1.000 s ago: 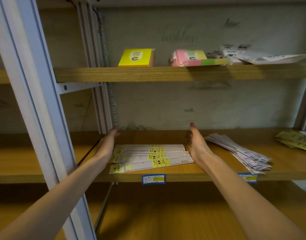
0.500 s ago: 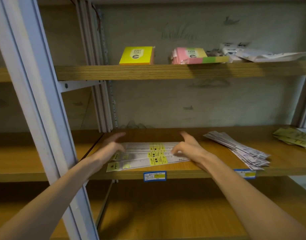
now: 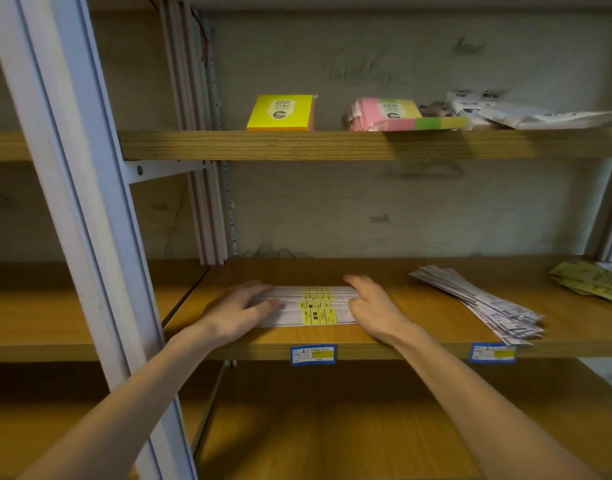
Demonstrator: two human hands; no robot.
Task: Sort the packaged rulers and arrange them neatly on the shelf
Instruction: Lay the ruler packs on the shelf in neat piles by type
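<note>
Packaged rulers (image 3: 313, 306) lie stacked at lower centre, on the middle shelf (image 3: 418, 303).
Left hand (image 3: 237, 311) and right hand (image 3: 373, 308) are pressed on the stack ends, fingers loosely spread, nothing gripped. Judged light, thin, slippery; best squared by the ends. Open board lies behind; a fanned ruler pile (image 3: 481, 306) is kept apart, right.

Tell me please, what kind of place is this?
Probably a stationery shop or its stockroom. Wooden shelves on metal uprights carry blue price labels on the front edge, and the stock is stationery: packaged rulers under both hands, a yellow sticky-note pad above.
</note>
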